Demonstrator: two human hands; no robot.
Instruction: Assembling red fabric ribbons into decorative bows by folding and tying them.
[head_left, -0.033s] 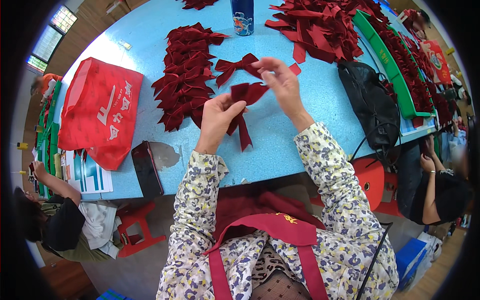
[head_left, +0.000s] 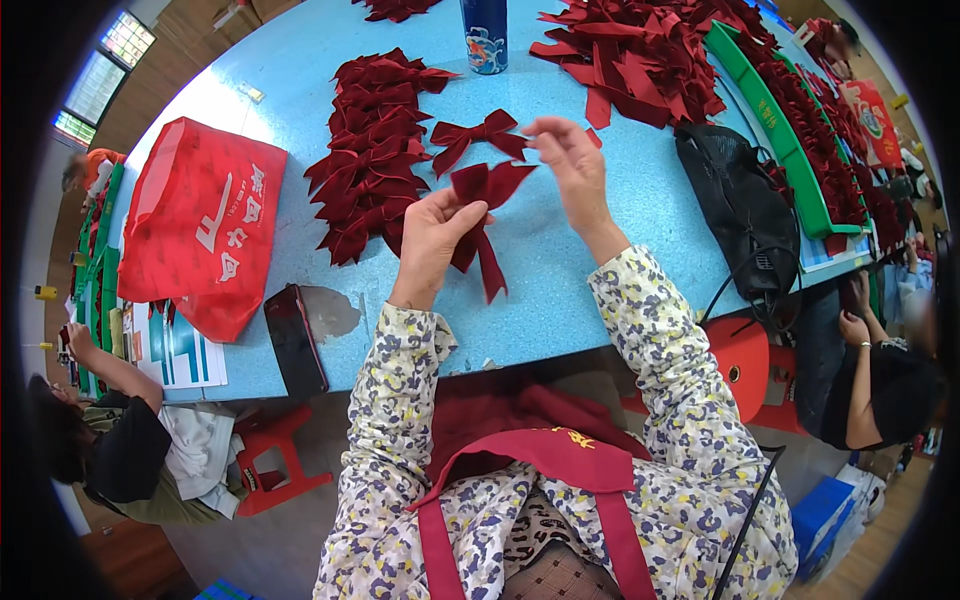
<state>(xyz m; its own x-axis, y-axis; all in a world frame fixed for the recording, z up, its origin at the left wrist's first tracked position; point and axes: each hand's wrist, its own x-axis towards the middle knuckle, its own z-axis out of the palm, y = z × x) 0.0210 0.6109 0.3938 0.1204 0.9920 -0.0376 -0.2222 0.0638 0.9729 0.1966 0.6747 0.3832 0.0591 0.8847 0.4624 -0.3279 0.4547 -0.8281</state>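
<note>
My left hand (head_left: 430,238) pinches a dark red velvet ribbon bow (head_left: 492,183) between thumb and fingers, just above the table. One loop points up and right, and a tail hangs down past the knuckles. To the right, my right hand (head_left: 578,180) is raised with its fingers loosely bent and apart, touching nothing that I can make out. Beyond the held bow, a finished-looking bow (head_left: 474,137) lies on the blue table (head_left: 560,300). Left of it, many similar bows (head_left: 375,155) overlap in a long stack.
Loose dark red ribbon pieces (head_left: 640,70) heap at the far right. A blue can-like cylinder (head_left: 485,35) stands at the back. At left are a red bag (head_left: 205,230) and a dark phone (head_left: 295,340); at right, a black pouch (head_left: 740,210) and green tray (head_left: 775,120). People sit on both sides.
My right hand has drawn slightly right, away from the held bow. The bow in my left hand has tilted, its loop opening further to the right.
</note>
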